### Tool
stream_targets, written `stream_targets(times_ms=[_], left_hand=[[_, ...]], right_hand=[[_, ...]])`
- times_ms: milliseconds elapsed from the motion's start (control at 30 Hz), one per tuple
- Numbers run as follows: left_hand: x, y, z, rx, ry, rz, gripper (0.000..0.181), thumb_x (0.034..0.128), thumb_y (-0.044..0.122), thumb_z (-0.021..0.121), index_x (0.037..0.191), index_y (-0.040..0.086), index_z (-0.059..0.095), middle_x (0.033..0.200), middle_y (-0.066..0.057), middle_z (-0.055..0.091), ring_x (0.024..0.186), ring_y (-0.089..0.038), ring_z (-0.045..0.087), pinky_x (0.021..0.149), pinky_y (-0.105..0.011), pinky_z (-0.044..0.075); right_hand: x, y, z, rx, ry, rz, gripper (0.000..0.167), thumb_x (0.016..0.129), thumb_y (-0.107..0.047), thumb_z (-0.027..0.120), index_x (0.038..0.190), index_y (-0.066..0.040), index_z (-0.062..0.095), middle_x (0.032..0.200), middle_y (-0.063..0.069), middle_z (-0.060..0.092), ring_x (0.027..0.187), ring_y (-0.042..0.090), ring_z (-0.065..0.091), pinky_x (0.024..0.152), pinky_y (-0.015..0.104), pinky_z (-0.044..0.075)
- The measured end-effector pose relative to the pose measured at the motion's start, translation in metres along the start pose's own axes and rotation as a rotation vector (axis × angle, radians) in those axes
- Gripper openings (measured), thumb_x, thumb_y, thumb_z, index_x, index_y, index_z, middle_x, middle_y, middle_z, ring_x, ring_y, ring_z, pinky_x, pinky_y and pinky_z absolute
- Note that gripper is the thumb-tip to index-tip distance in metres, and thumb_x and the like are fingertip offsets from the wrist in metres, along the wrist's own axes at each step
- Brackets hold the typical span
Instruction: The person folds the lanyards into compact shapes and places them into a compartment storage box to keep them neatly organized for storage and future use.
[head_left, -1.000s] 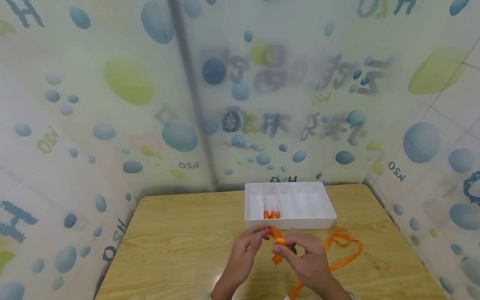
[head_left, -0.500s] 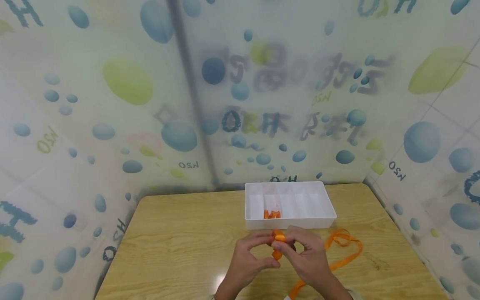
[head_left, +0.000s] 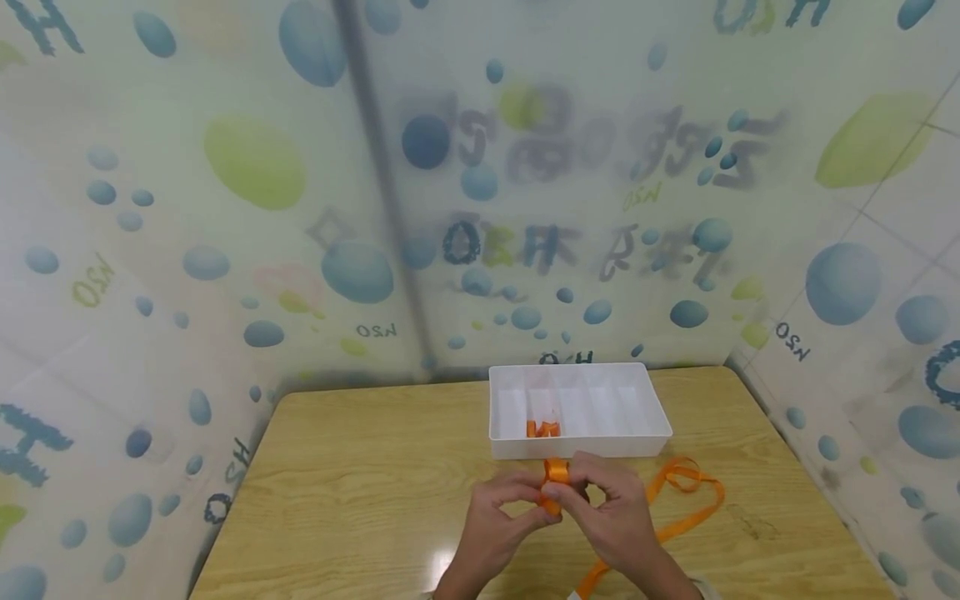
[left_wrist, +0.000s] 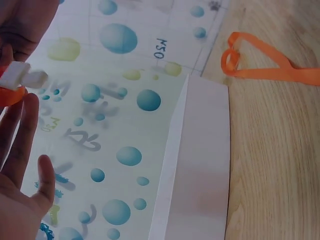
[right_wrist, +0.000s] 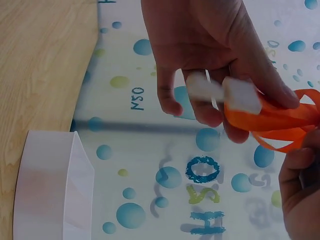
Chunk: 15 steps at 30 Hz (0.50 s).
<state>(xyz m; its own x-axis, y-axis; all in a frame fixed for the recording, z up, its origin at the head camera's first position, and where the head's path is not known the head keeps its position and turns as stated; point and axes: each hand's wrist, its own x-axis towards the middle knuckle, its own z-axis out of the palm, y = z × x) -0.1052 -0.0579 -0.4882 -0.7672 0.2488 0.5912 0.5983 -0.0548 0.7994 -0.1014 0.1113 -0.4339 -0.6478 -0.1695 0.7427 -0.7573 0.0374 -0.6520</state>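
An orange ribbon, looped (head_left: 557, 472), is held between both hands in front of the white box. The left hand (head_left: 487, 529) pinches its left side and lower end with fingers and thumb. From the right, the right hand (head_left: 618, 521) grips the same ribbon between thumb and fingers. In the right wrist view, the ribbon loops (right_wrist: 270, 120) spread from under the right thumb towards the left hand (right_wrist: 302, 185), with a blurred white piece (right_wrist: 242, 95) beside them. The left wrist view shows a white piece (left_wrist: 16, 75) against the ribbon at the left edge.
Behind the hands stands a white divided box (head_left: 581, 447) with several small orange pieces (head_left: 543, 429) in one compartment. A long orange ribbon (head_left: 686, 525) lies curled on the wooden table (head_left: 360, 483) at the right. Patterned sheets surround the table.
The left hand's thumb and fingers have closed in on the ribbon's lower end, which hung loose a second ago. The ribbon is now bent into a loop. The right hand keeps its grip.
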Motion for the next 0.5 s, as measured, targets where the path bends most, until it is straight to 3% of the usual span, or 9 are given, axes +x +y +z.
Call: stream_targets(times_ms=[200,367,500], left_hand=[[0.000,0.004,0.002,-0.059,0.025,-0.016,0.009,0.0839,0.003,0.076,0.081,-0.006,0.074,0.096,-0.014,0.074,0.090,-0.019,0.069,0.079,-0.036,0.056],[-0.003,-0.001,0.004,-0.119,0.068,0.028,0.009,0.0826,-0.001,0.076,0.082,-0.008,0.072,0.088,-0.019,0.073,0.083,-0.020,0.071,0.075,-0.037,0.058],[-0.005,-0.002,0.006,-0.114,0.092,0.022,0.007,0.0831,-0.001,0.076,0.084,-0.007,0.072,0.081,-0.018,0.073,0.079,-0.017,0.071,0.076,-0.036,0.057]], right_hand=[[0.004,-0.002,-0.002,-0.008,0.007,0.002,0.031,0.078,0.015,0.074,0.079,-0.013,0.061,0.064,-0.002,0.043,0.056,0.007,0.042,0.046,0.023,0.036],[0.006,-0.009,-0.003,-0.041,0.017,0.161,0.030,0.082,0.014,0.071,0.078,-0.015,0.064,0.065,-0.002,0.051,0.058,0.009,0.046,0.050,0.025,0.041],[0.007,-0.012,-0.003,-0.059,0.034,0.267,0.026,0.086,0.009,0.070,0.079,-0.016,0.068,0.069,-0.003,0.059,0.061,0.010,0.050,0.053,0.026,0.045]])
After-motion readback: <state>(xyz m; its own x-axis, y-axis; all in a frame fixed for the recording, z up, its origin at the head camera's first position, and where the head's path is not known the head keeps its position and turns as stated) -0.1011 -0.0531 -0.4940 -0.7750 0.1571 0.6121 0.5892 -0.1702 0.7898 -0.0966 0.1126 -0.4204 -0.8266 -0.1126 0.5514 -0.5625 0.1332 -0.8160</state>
